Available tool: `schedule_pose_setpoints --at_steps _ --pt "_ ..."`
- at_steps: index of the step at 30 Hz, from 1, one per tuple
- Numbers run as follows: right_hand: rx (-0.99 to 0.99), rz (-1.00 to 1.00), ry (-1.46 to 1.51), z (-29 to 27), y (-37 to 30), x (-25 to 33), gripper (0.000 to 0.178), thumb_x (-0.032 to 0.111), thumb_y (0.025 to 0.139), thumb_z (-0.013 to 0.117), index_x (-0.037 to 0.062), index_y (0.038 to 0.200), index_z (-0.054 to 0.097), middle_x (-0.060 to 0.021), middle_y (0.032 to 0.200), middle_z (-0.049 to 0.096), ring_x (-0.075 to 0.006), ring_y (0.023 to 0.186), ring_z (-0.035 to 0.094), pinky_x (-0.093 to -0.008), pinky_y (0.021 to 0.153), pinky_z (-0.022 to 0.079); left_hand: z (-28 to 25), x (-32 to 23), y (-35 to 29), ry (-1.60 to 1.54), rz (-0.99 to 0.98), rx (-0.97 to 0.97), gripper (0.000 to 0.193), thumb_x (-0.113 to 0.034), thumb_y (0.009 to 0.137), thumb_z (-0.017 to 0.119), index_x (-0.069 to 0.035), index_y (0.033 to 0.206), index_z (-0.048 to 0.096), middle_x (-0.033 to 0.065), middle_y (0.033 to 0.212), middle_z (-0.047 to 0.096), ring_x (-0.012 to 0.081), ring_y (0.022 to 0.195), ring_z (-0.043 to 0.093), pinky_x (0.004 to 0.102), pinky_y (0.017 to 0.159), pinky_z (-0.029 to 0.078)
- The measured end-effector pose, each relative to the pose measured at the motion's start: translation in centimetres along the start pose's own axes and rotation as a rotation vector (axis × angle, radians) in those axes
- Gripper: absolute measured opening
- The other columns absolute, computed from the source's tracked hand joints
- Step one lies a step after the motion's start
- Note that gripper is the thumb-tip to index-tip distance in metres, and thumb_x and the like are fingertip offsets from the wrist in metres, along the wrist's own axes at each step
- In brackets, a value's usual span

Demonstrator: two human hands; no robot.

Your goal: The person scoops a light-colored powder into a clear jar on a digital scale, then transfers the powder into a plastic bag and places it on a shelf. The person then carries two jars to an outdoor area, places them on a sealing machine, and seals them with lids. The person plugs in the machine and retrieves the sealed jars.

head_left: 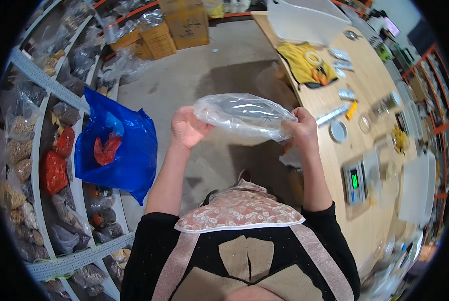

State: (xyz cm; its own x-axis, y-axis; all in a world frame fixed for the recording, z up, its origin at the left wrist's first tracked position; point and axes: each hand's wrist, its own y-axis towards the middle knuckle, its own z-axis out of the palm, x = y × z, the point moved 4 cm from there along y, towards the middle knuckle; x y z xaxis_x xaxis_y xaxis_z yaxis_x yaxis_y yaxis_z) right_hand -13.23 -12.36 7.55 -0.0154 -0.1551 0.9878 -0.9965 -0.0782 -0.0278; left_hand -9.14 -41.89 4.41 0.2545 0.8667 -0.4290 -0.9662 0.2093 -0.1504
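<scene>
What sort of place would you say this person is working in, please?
Probably a storeroom that doubles as a packing area: shelves crowded with filled plastic bags on the left, cardboard boxes at the far end, and a digital scale on the wooden table.

Forearms point(170, 173) forward, right fingers point(300, 125) bent

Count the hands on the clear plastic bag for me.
2: the left hand, partly hidden at the left end of the bag, and the right hand, pinching its right end. No others show on it.
</scene>
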Motion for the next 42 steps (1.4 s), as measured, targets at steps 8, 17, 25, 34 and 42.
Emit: schedule_pose_setpoints --at_steps 8,17,25,34,42 --pt "0.398 0.002 0.410 11.0 19.2 6.2 0.017 0.020 0.075 0.066 0.0084 0.074 0.053 -0.0004 0.063 0.052 -0.0086 0.048 0.047 -0.0200 0.043 0.035 -0.7 -16.1 7.0 0.434 0.376 -0.215 0.022 -0.021 0.087 0.060 -0.005 0.101 0.057 0.0044 0.097 0.062 0.0161 0.085 0.058 0.0299 0.068 0.048" --pt "0.348 -0.281 -0.306 27.3 37.5 16.0 0.012 0.010 0.070 0.057 -0.0015 0.071 0.057 -0.0056 0.058 0.056 -0.0097 0.044 0.051 -0.0259 0.035 0.038 -1.0 -39.8 15.4 2.328 0.652 -0.951 0.013 -0.014 0.074 0.052 -0.007 0.068 0.061 0.0160 0.071 0.064 0.0327 0.070 0.063 0.0442 0.060 0.047" --pt "0.275 -0.096 -0.467 33.2 47.9 16.2 0.021 0.008 0.074 0.051 -0.0009 0.092 0.059 -0.0054 0.056 0.055 -0.0106 0.040 0.048 -0.0266 0.034 0.037 -5.5 -50.9 31.1 1.956 -0.175 -0.827 0.028 -0.012 0.077 0.043 0.001 0.088 0.065 0.0220 0.085 0.066 0.0274 0.074 0.068 0.0382 0.056 0.053" --pt "0.231 0.137 -0.124 31.6 66.3 11.5 0.011 0.007 0.075 0.050 -0.0007 0.078 0.057 -0.0045 0.052 0.052 -0.0117 0.039 0.044 -0.0276 0.035 0.033 -8.3 -56.4 49.9 0.976 0.088 -0.282 0.013 -0.009 0.069 0.064 -0.009 0.081 0.058 -0.0042 0.063 0.050 0.0043 0.045 0.039 0.0190 0.040 0.030" --pt "0.166 -0.039 -0.409 31.5 81.4 10.6 0.021 0.011 0.077 0.056 -0.0005 0.094 0.059 -0.0054 0.061 0.056 -0.0112 0.048 0.049 -0.0278 0.043 0.040 -10.1 -57.7 67.6 0.437 -0.136 -0.164 0.033 -0.016 0.078 0.055 0.006 0.101 0.058 -0.0002 0.066 0.052 0.0089 0.049 0.041 0.0224 0.043 0.032"
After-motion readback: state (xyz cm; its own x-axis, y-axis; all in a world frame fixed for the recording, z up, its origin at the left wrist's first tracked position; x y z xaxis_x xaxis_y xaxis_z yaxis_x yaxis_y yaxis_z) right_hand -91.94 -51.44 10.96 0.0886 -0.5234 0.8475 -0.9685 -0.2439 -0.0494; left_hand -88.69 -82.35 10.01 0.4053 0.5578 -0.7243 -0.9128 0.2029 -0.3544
